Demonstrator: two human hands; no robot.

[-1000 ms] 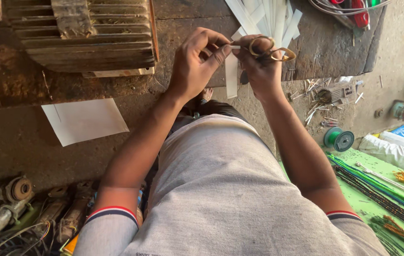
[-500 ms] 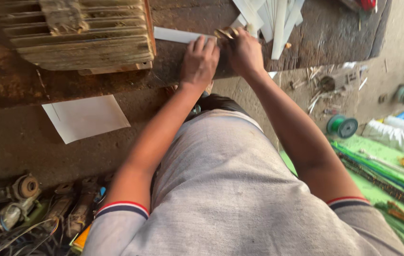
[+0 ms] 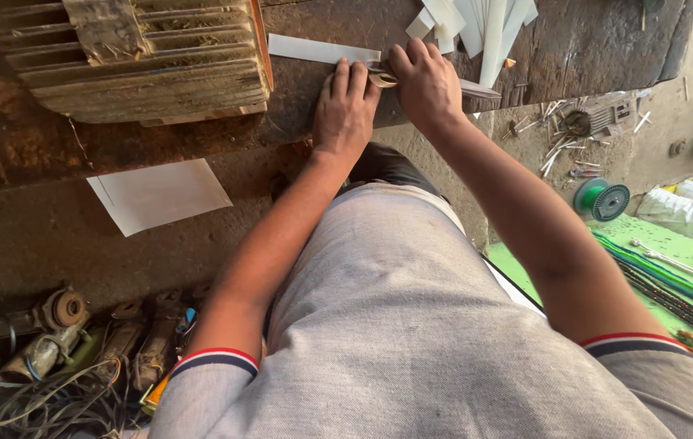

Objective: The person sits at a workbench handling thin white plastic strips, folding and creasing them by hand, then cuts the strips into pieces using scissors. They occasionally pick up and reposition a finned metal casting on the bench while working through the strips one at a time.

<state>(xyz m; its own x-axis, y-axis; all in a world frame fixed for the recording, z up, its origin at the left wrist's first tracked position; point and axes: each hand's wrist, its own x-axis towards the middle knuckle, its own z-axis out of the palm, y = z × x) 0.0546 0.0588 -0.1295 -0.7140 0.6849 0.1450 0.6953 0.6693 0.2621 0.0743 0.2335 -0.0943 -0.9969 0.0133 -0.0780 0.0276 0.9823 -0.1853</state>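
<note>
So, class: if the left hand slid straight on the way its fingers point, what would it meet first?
The left hand already lies flat with fingertips on the white strip. Beyond that the line looks like bare bench to the picture's top edge, though depth is unclear.

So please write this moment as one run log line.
left hand: pressing long white paper strip | right hand: gripping scissors | surface: dark worn workbench

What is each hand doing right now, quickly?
Left hand: flat, fingers extended, pressing the long white paper strip onto the dark workbench.
Right hand: closed grip on the tan-handled scissors at the strip.
</note>
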